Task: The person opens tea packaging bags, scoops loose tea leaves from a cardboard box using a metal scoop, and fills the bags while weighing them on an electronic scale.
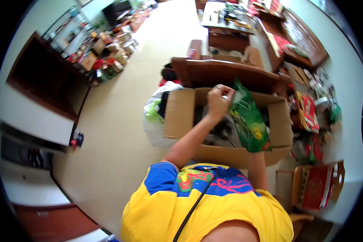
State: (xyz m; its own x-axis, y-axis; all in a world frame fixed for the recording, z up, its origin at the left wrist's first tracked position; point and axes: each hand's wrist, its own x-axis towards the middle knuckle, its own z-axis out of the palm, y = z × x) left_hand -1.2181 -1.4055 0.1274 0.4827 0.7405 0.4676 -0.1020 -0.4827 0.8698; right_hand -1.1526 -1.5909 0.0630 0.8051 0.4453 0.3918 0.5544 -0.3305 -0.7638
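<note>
Fingers [229,93] curled, left hand [219,103] hangs beside green bag [248,119].

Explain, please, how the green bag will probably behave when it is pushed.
The green bag is probably floppy: its wall looks thin and wrinkled. It may be rather slippery, since the surface has a plastic-like shine. Perhaps it is light too, as it looks fairly flat.

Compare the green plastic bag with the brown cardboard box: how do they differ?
The green plastic bag has yellow printing; the visible sides of the brown cardboard box look plain. The bag is clearly smaller than the box. The bag is held up at a slant, while the box sits open beneath it.
</note>
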